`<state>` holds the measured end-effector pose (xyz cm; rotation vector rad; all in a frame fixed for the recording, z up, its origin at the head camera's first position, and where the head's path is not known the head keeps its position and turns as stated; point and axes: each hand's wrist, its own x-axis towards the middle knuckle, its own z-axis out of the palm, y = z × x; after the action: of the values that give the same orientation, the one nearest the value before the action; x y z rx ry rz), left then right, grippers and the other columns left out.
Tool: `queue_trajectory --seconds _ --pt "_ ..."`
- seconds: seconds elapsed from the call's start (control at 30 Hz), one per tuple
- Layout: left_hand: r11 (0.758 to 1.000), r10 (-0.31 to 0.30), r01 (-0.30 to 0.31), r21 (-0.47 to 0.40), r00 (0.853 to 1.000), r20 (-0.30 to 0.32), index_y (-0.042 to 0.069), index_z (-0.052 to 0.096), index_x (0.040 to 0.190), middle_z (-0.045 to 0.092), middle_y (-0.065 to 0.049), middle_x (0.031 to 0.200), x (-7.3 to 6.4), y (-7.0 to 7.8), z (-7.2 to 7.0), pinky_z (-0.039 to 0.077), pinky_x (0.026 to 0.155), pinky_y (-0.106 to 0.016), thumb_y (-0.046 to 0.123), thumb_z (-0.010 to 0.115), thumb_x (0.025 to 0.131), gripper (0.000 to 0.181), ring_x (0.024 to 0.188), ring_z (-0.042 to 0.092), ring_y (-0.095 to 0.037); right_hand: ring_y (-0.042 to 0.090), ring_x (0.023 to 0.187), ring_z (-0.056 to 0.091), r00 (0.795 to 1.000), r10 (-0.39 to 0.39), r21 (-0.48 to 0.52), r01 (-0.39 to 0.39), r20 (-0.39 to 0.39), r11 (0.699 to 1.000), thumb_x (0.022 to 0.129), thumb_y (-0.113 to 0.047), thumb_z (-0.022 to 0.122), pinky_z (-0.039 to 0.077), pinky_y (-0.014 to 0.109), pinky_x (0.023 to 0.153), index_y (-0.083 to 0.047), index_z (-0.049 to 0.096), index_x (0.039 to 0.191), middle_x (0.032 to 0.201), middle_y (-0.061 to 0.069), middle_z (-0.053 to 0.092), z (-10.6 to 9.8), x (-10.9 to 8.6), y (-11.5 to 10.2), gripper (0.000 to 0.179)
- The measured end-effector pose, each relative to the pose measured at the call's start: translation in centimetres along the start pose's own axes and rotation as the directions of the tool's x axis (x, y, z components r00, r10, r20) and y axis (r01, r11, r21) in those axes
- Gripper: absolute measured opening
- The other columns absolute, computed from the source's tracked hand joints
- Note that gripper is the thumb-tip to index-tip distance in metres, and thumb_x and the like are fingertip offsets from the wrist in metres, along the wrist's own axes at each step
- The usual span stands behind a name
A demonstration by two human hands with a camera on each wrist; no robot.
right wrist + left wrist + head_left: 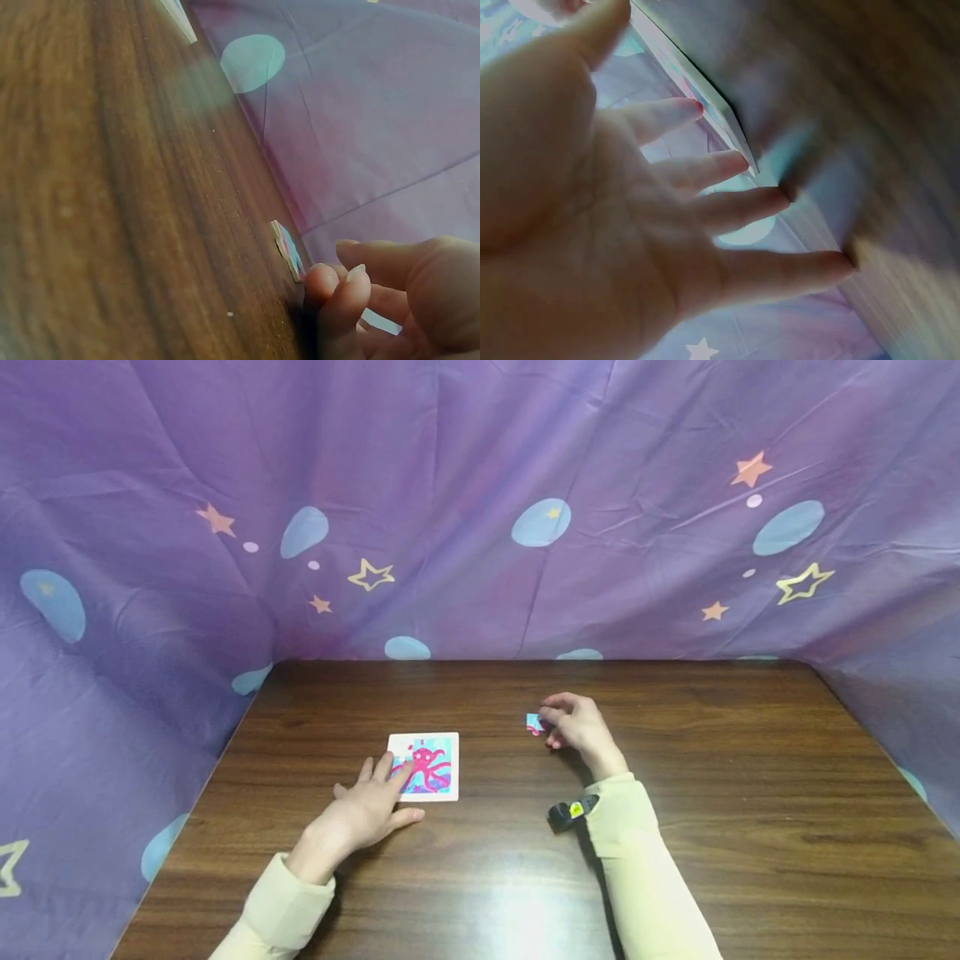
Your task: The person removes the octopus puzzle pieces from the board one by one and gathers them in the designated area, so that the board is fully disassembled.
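A square jigsaw puzzle (454, 768) in a white frame, showing a pink octopus on blue, lies on the table; a pale gap shows at its upper left. My left hand (362, 810) is spread over the puzzle's left side, with some fingertips on it and others beyond its left edge. In the left wrist view its fingers (750, 206) are straight. A small blue and pink puzzle piece (533, 723) lies right of the puzzle. My right hand (581, 729) is at this piece's right edge, fingers bent. In the right wrist view thumb and fingertips stand beside the piece (289, 251), not around it.
The brown wooden table (712, 793) reaches back to a purple curtain (465, 460) with stars and ovals, which also hangs along both sides. A small black device (570, 812) sits at my right wrist, over the table.
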<state>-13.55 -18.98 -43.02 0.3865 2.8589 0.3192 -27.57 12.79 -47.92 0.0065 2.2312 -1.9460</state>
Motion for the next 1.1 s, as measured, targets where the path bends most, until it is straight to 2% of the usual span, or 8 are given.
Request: queue_trajectory --seconds 0.17,0.37,0.83,1.0,1.1 --pt "0.999 0.028 -0.026 0.025 0.996 -0.081 0.008 0.052 0.141 0.041 -0.027 0.142 0.21 -0.31 -0.28 0.039 0.077 -0.080 0.035 0.064 0.093 0.056 0.127 0.040 -0.052 0.010 0.044 0.055 1.000 0.019 0.016 -0.019 0.003 1.000 0.096 -0.004 0.059 0.048 0.021 0.040 0.010 0.054 0.122 0.087 0.014 0.061 -0.11 -0.09 -0.14 0.030" --pt "1.000 0.029 -0.029 0.006 0.996 -0.089 0.007 0.055 0.139 0.043 -0.029 0.141 0.36 -0.40 -0.49 0.039 0.077 -0.080 0.027 0.065 0.092 0.052 0.127 0.041 -0.052 0.010 0.044 0.055 1.000 0.024 0.016 -0.024 0.002 1.000 0.096 -0.005 0.058 0.048 0.020 0.041 0.011 0.054 0.122 0.088 0.013 0.060 -0.17 -0.13 -0.34 0.030" --pt "1.000 0.022 -0.022 0.000 0.998 -0.054 0.006 0.051 0.142 0.037 -0.031 0.146 0.13 -0.46 -0.56 0.036 0.081 -0.081 0.025 0.061 0.095 0.052 0.130 0.035 -0.055 0.010 0.045 0.055 1.000 0.027 0.029 -0.027 0.009 0.999 0.097 -0.007 0.056 0.048 0.020 0.042 0.010 0.055 0.120 0.085 0.013 0.061 -0.05 -0.36 -0.49 0.028" --pt "0.999 -0.032 0.033 -0.015 0.999 0.020 0.013 0.047 0.147 0.027 -0.034 0.151 0.08 -0.63 -0.76 0.030 0.085 -0.083 0.028 0.057 0.098 0.052 0.134 0.025 -0.058 0.010 0.045 0.055 1.000 0.026 0.030 -0.027 0.010 0.999 0.098 -0.006 0.055 0.049 0.020 0.042 0.010 0.055 0.120 0.084 0.013 0.061 0.00 -0.33 -0.39 0.028" --pt "0.999 -0.050 0.050 -0.015 0.997 0.052 0.016 0.045 0.148 0.024 -0.032 0.153 0.01 -0.76 -0.90 0.027 0.087 -0.084 0.028 0.055 0.098 0.053 0.137 0.021 -0.057 0.011 0.045 0.055 0.999 0.032 0.036 -0.033 0.007 0.999 0.098 -0.006 0.055 0.049 0.020 0.042 0.010 0.055 0.120 0.084 0.013 0.061 0.05 -0.33 -0.38 0.027"
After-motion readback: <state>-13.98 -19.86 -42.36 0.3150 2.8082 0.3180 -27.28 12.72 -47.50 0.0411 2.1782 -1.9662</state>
